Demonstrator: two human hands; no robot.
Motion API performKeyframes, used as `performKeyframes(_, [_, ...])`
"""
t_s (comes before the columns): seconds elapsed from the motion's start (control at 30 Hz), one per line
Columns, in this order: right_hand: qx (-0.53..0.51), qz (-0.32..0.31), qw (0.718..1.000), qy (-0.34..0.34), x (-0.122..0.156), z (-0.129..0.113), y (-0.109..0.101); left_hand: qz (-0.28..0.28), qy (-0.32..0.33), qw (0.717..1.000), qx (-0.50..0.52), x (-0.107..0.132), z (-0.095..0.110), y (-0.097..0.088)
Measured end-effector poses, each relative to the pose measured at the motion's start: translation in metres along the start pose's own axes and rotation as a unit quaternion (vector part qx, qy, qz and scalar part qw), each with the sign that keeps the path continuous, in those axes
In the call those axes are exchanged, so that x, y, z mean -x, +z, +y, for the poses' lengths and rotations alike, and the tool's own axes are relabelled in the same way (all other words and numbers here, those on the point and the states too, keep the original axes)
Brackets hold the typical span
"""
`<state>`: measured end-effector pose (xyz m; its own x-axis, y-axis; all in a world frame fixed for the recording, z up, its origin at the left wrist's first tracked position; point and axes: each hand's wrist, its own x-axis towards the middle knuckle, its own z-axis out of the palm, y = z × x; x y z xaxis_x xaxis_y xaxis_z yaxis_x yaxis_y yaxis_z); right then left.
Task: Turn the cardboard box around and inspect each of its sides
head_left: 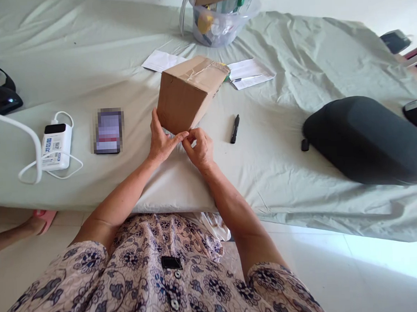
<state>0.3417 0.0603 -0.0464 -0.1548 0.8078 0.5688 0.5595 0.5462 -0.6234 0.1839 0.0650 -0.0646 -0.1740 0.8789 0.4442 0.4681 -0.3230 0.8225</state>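
A brown cardboard box (182, 99) with tape along its top sits tilted on the cloth-covered surface, its near corner towards me. My left hand (160, 142) grips its left lower edge, fingers up along the side and thumb stretched to the near corner. At that same corner my right hand (199, 149) is closed in a pinch, its thumb and forefinger touching my left thumb. What lies between the right fingertips, if anything, is too small to tell. A black marker (235, 129) lies to the right of my right hand.
Papers (163, 60) and a pen (246, 78) lie behind the box. Farther back stands a clear plastic basket (216, 30) full of items. To the left are a phone (107, 133) and a white power bank (56, 147) with cables; a large black rounded object (368, 140) lies right.
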Motion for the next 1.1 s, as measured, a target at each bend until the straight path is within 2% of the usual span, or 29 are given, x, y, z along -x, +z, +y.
performKeyframes(0.13, [0.030, 0.000, 1.000, 0.010, 0.005, -0.003, 0.010, 0.023, 0.029, 0.997, -0.066, -0.002, 0.001, -0.006])
performKeyframes(0.27, [0.043, -0.013, 0.999, 0.020, 0.006, -0.004, 0.015, 0.040, 0.039, 0.995, -0.079, -0.003, 0.002, -0.009])
performKeyframes(0.43, [0.004, -0.053, 0.998, -0.042, 0.001, 0.001, 0.002, 0.052, 0.041, 0.996, -0.066, -0.003, 0.001, -0.008])
performKeyframes(0.47, [-0.006, -0.041, 0.998, -0.055, -0.001, 0.003, -0.003, 0.052, 0.038, 0.996, -0.064, -0.003, 0.000, -0.008])
performKeyframes(0.53, [-0.020, 0.035, 0.998, -0.054, -0.004, 0.009, -0.013, 0.044, 0.037, 0.997, -0.056, -0.004, 0.001, -0.010])
performKeyframes(0.63, [-0.021, 0.141, 0.990, -0.007, -0.008, 0.017, -0.028, 0.014, 0.056, 0.997, -0.046, -0.005, 0.004, -0.012])
performKeyframes(0.7, [-0.015, 0.151, 0.988, 0.026, -0.011, 0.019, -0.035, 0.000, 0.078, 0.996, -0.048, -0.005, 0.005, -0.013])
performKeyframes(0.8, [-0.015, 0.133, 0.989, 0.055, -0.012, 0.018, -0.040, -0.011, 0.109, 0.992, -0.061, -0.006, 0.004, -0.012])
performKeyframes(0.97, [0.023, 0.119, 0.992, 0.043, -0.013, 0.023, -0.040, -0.027, 0.161, 0.985, -0.056, -0.010, 0.001, -0.017])
performKeyframes(1.1, [-0.036, 0.168, 0.984, 0.037, -0.015, 0.040, -0.043, -0.069, 0.192, 0.979, -0.031, -0.015, 0.001, -0.026])
